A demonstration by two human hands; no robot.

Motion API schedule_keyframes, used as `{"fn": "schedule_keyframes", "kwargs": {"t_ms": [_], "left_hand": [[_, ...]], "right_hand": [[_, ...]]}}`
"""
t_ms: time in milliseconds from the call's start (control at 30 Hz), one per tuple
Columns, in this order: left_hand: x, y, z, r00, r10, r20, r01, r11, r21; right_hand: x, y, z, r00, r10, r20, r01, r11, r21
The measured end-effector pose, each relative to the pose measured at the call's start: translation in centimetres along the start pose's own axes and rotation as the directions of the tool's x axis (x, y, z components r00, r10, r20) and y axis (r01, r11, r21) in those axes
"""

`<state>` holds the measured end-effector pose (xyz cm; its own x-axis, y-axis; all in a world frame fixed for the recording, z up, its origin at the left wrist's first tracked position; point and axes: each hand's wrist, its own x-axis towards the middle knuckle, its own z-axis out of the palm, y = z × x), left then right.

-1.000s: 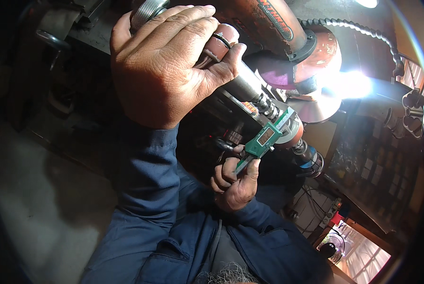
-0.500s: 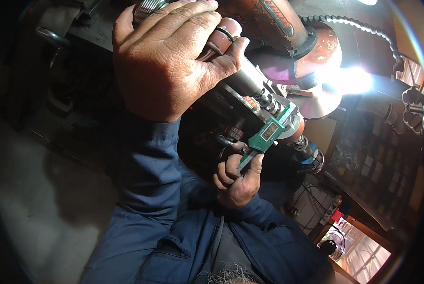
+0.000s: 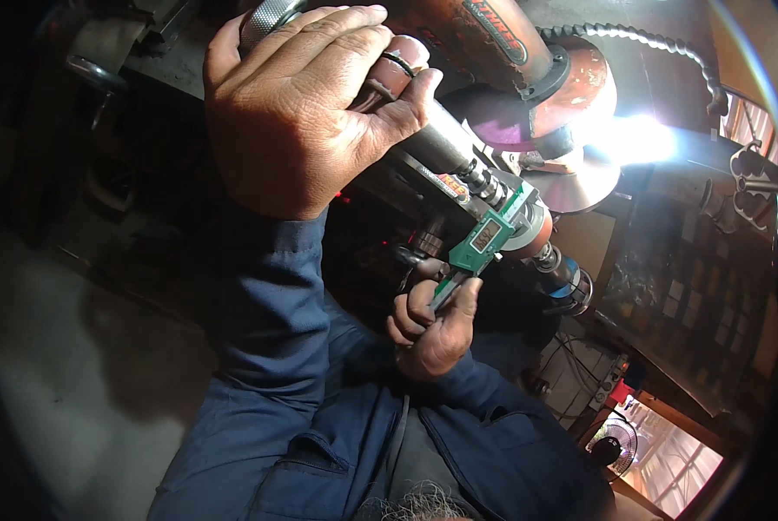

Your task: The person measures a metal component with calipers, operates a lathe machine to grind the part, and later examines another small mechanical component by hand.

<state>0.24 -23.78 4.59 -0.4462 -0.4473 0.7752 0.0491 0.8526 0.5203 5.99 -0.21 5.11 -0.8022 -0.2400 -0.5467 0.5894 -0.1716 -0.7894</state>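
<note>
My left hand [image 3: 293, 113] lies over the tailstock [image 3: 441, 139] of a grinding machine. Its fingers reach across the top, the thumb bends round the near side, and the palm side is hidden. In my right hand [image 3: 437, 334] is a green digital caliper [image 3: 474, 246], held by its beam between thumb and fingers. The caliper's jaws are up against a round metal workpiece [image 3: 536, 227] mounted between the machine's centres; exact contact is hard to tell. Right behind the workpiece stands the grinding wheel [image 3: 590, 184].
A reddish machine housing [image 3: 571, 91] and a segmented coolant hose [image 3: 641, 36] rise beyond the workpiece. A bright lamp [image 3: 636, 143] glares there. At upper left are a knurled knob [image 3: 267, 22] and a handwheel [image 3: 98, 71]. A fan [image 3: 613, 445] stands at lower right.
The machine, the caliper and my right hand sit slightly further left in the picture. The caliper's display reads differently. Both hands keep their holds.
</note>
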Motion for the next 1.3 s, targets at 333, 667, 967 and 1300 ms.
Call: {"fn": "schedule_keyframes", "kwargs": {"t_ms": [333, 667, 967, 1300], "left_hand": [[-0.2, -0.9, 0.3, 0.999, 0.050, -0.019, -0.047, 0.993, 0.106], [-0.6, -0.2, 0.9, 1.000, 0.014, 0.004, -0.014, 0.998, 0.063], [-0.6, -0.5, 1.1, 0.999, 0.021, -0.040, -0.019, 0.998, 0.065], [-0.5, -0.6, 1.5, 0.999, 0.024, -0.041, -0.023, 0.999, 0.042]], "right_hand": [[-0.3, -11.5, -7.0, 0.633, -0.752, -0.182, 0.618, 0.634, -0.465], [0.9, -20.2, -31.7, 0.430, -0.839, -0.332, -0.477, 0.101, -0.873], [1.7, -10.0, -33.3, 0.208, -0.854, -0.477, -0.361, 0.386, -0.849], [2.3, -11.9, -33.6, 0.102, -0.879, -0.466, -0.146, 0.451, -0.881]]}}
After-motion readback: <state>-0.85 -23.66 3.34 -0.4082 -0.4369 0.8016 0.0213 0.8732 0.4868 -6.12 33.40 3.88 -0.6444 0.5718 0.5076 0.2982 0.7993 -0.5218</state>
